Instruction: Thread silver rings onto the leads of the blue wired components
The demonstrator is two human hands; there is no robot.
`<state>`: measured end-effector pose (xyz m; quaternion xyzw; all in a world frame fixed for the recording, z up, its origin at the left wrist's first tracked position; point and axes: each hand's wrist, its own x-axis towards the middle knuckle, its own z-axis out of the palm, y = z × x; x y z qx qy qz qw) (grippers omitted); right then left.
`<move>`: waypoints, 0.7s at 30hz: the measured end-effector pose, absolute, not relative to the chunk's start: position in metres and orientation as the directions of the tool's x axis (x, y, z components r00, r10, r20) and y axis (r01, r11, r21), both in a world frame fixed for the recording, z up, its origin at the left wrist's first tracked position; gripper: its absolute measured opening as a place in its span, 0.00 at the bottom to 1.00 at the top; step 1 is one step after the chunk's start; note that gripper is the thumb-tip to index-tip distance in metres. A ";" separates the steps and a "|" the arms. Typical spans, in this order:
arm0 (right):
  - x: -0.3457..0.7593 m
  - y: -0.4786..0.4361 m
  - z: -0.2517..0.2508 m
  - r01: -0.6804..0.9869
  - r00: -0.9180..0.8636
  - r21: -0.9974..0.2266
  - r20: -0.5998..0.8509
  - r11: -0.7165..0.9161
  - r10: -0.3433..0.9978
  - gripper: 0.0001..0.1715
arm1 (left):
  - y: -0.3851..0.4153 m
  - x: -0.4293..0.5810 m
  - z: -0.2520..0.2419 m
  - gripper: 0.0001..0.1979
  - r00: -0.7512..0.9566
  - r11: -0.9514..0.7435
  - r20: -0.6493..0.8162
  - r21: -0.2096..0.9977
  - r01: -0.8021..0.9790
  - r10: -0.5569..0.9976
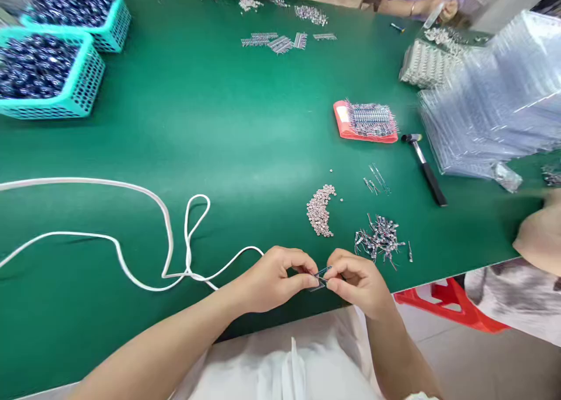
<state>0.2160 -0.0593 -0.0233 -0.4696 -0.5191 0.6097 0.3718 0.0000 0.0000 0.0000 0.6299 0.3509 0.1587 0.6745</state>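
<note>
Left hand (291, 273) and right hand (357, 277) pinch small part (321, 278), seemingly metal; red band (366, 136) bears white patch (343, 114)

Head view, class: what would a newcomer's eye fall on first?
Two turquoise baskets at the upper left, heaped with shiny dark pieces, stand out against the green table. A bulky clear plastic stack stands at the upper right. Near the bottom centre, the left hand and right hand pinch a small dark part too fine to identify.

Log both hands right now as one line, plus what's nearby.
left hand: pinching small pieces | right hand: pinching too | nearby: discs, wired parts
</note>
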 end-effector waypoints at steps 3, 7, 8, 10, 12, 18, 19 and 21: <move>0.217 -0.057 -0.021 0.045 -0.286 -0.975 -0.220 -0.217 0.933 0.01 | 0.002 -0.001 -0.003 0.06 0.709 0.158 -0.273 0.961 0.225 0.650; 0.218 -0.054 -0.020 0.040 -0.326 -0.960 -0.274 -0.276 0.905 0.02 | 0.003 -0.002 -0.003 0.07 0.726 0.164 -0.271 0.963 0.216 0.632; 0.218 -0.053 -0.020 0.038 -0.338 -0.957 -0.282 -0.287 0.898 0.02 | 0.003 -0.002 -0.003 0.07 0.731 0.171 -0.273 0.962 0.213 0.626; 0.219 -0.051 -0.019 0.033 -0.356 -0.954 -0.291 -0.299 0.888 0.03 | 0.004 -0.002 -0.003 0.07 0.737 0.193 -0.284 0.959 0.210 0.613; 0.218 -0.050 -0.019 0.028 -0.366 -0.952 -0.294 -0.305 0.883 0.03 | 0.004 -0.003 -0.003 0.07 0.741 0.212 -0.298 0.954 0.212 0.601; 0.214 -0.048 -0.016 0.092 -0.367 -0.959 -0.284 -0.269 0.886 0.03 | 0.009 -0.005 -0.002 0.07 0.759 0.246 -0.334 0.941 0.233 0.559; 0.214 -0.048 -0.015 0.128 -0.361 -0.961 -0.275 -0.245 0.891 0.03 | 0.010 -0.005 -0.002 0.07 0.760 0.254 -0.345 0.937 0.242 0.550; 0.214 -0.047 -0.011 0.236 -0.341 -0.957 -0.245 -0.170 0.907 0.04 | 0.010 -0.005 -0.001 0.07 0.751 0.267 -0.374 0.926 0.267 0.544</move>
